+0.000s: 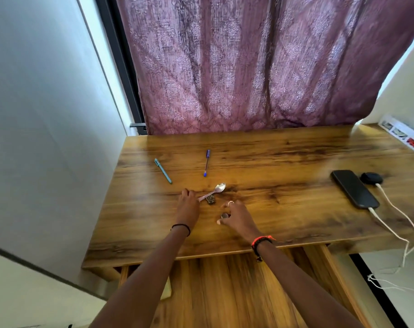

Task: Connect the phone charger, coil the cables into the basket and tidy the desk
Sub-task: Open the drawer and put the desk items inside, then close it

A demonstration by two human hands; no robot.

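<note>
The left hand (pixel 189 205) lies on the brown wooden table (pixel 284 166), fingers curled, pinching the handle tip of a silver metal spoon (pixel 215 191). Just right of it, the right hand (pixel 238 217) pinches a small round metal piece (pixel 224 215). Far right of both hands lies the black slab phone (pixel 354 191), a white charging cable (pixel 390 229) plugged in. Beyond the left hand lie a teal pen (pixel 163 170) and a blue pen (pixel 206 162).

A home room: wooden desk (pixel 272 162) against a patterned purple curtain (pixel 248 67).
</note>
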